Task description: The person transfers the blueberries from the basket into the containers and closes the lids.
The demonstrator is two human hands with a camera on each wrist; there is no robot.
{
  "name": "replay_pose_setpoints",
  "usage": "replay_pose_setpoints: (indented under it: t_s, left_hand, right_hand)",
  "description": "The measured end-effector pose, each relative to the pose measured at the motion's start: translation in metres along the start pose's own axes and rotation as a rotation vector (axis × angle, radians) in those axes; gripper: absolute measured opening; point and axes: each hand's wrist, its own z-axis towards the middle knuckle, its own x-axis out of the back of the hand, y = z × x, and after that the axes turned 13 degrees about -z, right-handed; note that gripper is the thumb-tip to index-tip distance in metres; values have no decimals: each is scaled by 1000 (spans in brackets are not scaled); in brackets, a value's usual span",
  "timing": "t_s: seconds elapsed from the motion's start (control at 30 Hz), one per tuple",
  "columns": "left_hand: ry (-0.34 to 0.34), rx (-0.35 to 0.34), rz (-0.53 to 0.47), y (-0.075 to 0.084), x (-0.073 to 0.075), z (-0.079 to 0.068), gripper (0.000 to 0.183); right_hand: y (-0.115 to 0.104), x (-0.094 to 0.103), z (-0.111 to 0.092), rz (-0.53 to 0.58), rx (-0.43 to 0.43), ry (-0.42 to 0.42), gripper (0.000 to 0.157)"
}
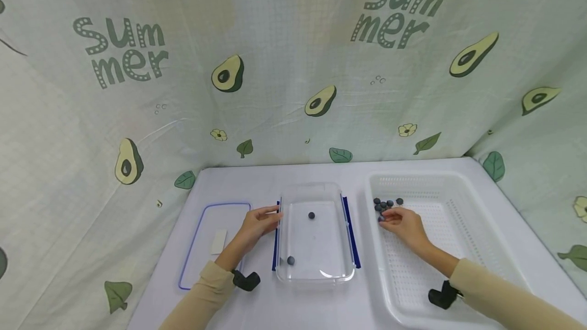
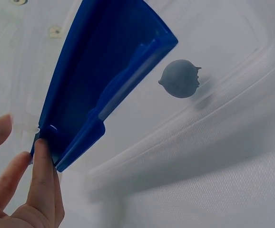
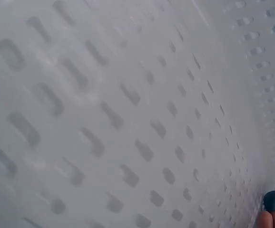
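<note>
My right hand [image 1: 405,225] reaches into a white perforated basket [image 1: 387,289] and pinches a blueberry [image 3: 271,202] between thumb and fingers. Several more blueberries [image 1: 383,204] lie beside it at the basket's left end. At the left side of a clear plastic container [image 1: 316,280], my left hand [image 1: 257,228] touches a dark blue latch [image 2: 104,71] with extended fingertips, the thumb apart from it. Inside the container are two blueberries, one blueberry [image 1: 311,215] toward the back and the other blueberry [image 1: 291,260] near the front left corner.
A clear lid [image 1: 194,269] with a blue seal lies flat on the white table [image 1: 330,309] at left, with a white rectangular piece [image 1: 219,242] on it. Another blue latch [image 1: 351,233] hangs on the container's right side. A patterned curtain [image 1: 275,29] stands behind the table.
</note>
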Motion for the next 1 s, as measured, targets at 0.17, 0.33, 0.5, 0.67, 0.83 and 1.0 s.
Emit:
replay_pose_setpoints:
  t_s: [0.17,0.33,0.5,0.67,0.83,1.0]
  left_hand:
    - [-5,7,6,-2,2,0,45]
    - [-11,3,3,0,2,0,46]
    - [-15,10,-15,0,3,0,48]
    - [-14,8,-25,0,2,-1,48]
    - [-8,2,-22,-1,2,-1,48]
    - [-4,-1,-10,1,2,-2,48]
  right_hand:
    - [2,-4,0,-4,5,8,25]
    - [0,-5,1,0,26,23,24]
    - [-2,-5,0,-6,26,12,22]
    - [-1,-3,-1,-16,37,0,19]
    - [-2,0,-3,-22,55,-10,16]
    - [-5,4,-2,-18,70,-2,15]
